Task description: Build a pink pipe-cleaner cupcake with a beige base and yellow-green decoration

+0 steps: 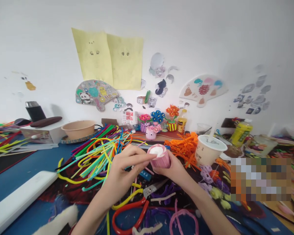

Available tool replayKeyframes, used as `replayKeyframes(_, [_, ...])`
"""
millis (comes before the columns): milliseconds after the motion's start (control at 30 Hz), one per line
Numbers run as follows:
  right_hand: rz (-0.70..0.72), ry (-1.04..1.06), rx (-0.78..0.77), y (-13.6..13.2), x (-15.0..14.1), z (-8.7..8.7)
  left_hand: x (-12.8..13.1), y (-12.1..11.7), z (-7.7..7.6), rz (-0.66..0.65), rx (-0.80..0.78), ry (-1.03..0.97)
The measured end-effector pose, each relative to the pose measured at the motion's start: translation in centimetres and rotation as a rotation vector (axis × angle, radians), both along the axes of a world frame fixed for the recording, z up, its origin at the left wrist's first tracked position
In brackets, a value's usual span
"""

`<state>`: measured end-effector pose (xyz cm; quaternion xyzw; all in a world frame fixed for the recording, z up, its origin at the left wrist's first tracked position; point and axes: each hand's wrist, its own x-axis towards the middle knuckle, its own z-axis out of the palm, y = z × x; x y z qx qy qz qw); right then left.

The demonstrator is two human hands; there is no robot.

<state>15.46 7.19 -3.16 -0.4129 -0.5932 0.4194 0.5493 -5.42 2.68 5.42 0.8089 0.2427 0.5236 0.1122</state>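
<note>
My right hand (pixel 172 168) is wrapped round a small pink ribbed pot (pixel 160 157) with white filling on top, holding it up over the table. My left hand (pixel 127 166) reaches in from the left; its fingers are pressed together and the tips touch the white top of the pot. Below the hands lie red-handled scissors (pixel 137 209), with loose purple and pink pipe cleaners (pixel 171 192) beside them.
A heap of coloured pipe cleaners (pixel 100 150) spreads left of centre, an orange pile (pixel 185 145) right of it. A white paper cup with a straw (pixel 208 150), a tan bowl (pixel 78 129), small flower pots (pixel 159 122), a yellow bottle (pixel 240 132) and a white bar (pixel 19 195) stand around.
</note>
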Motion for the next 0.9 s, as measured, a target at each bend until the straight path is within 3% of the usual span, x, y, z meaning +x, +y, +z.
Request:
replayKeyframes(133, [-0.056, -0.067, -0.018, 0.1, 0.5, -0.3, 0.3, -0.5, 0.2, -0.007, 0.126, 0.044])
replayKeyframes(267, [-0.144, -0.075, 0.026, -0.4, 0.8, 1.2, 0.2, -0.5, 0.2, -0.003, 0.196, 0.092])
replayKeyframes(300, [-0.166, -0.056, 0.079, -0.8, 0.8, 1.8, 0.2, -0.4, 0.2, -0.005, 0.197, 0.1])
replayKeyframes(400, [-0.215, -0.085, 0.464, -2.5, 0.5, 3.8, 0.3, -0.2, -0.2, -0.009, 0.169, 0.117])
replayKeyframes(500, [-0.2, -0.155, 0.626, -4.1, -0.2, 4.8, 0.4, 0.0, -0.6, -0.012, 0.132, 0.117])
replayKeyframes(900, [-0.167, -0.138, 0.637, -4.6, -1.1, 5.0, 1.1, 0.3, -1.4, -0.016, -0.059, 0.087])
